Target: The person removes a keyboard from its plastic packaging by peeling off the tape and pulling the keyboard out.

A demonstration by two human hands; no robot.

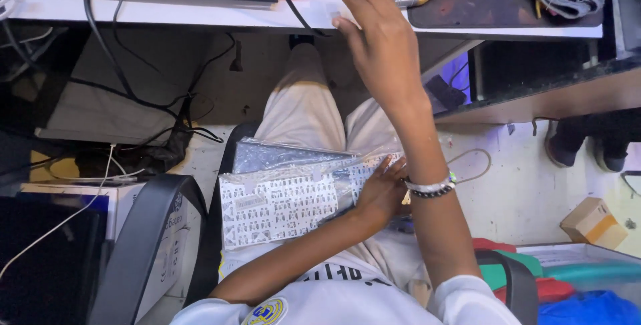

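A white desk point(200, 14) runs across the top, cables point(133, 91) hanging in the dark space beneath it. A black chair arm point(143, 245) curves at lower left. Pale scuffed floor point(534, 191) spreads right, with a small cardboard box point(594, 223)

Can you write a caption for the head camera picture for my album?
Seated person's left hand rests on keyboard panels in their lap while the right hand reaches up to the desk edge.
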